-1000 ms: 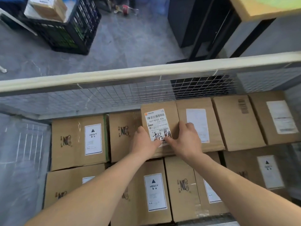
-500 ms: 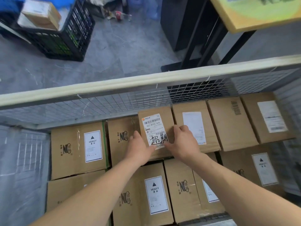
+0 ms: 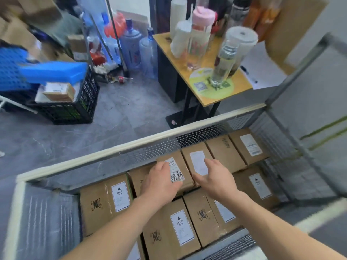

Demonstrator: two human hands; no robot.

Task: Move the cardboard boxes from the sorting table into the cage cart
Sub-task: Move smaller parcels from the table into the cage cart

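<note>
Grip, left: left hand (image 3: 161,182) lies palm down on top of the brown cardboard box with a handwritten white shipping label (image 3: 181,167). Fingers loosely bent over the label's left part, wrapped round no edge that shows.
Grip, right: right hand (image 3: 216,177) holds nothing, fingers straight and spread. It is at the right side of that box, over the neighbour's top; contact cannot be told.
Task box: inside the wire-mesh cage cart with cream padded top rail (image 3: 131,145), in the back row, against the far mesh wall.
Right neighbour: brown carton with a blank white label (image 3: 197,156), touching the task box.
Back row, further right: plain brown carton with printed barcode (image 3: 223,152), then brown carton with a white address label (image 3: 247,145), side by side.
Front row: brown cartons with white HEAVY labels (image 3: 172,228), packed close, under both forearms.
Cart, left end: grey ribbed sheet (image 3: 47,218) lies beside the cartons.
Obstruction: the far rail and mesh stand just behind the task box, with cartons on both its sides.
Beyond the rail, left: black plastic lattice crate (image 3: 75,107) holding a small tan parcel (image 3: 58,91), with a blue plastic lid (image 3: 54,72) above it.
Beyond the rail, right: yellow-topped table on black legs (image 3: 242,84) with a tall clear bottle (image 3: 225,64) and a pink-capped clear bottle (image 3: 201,34) on it.
Room: grey floor (image 3: 112,109). Large bluish water jugs (image 3: 131,47) stand at the back, blurred.
</note>
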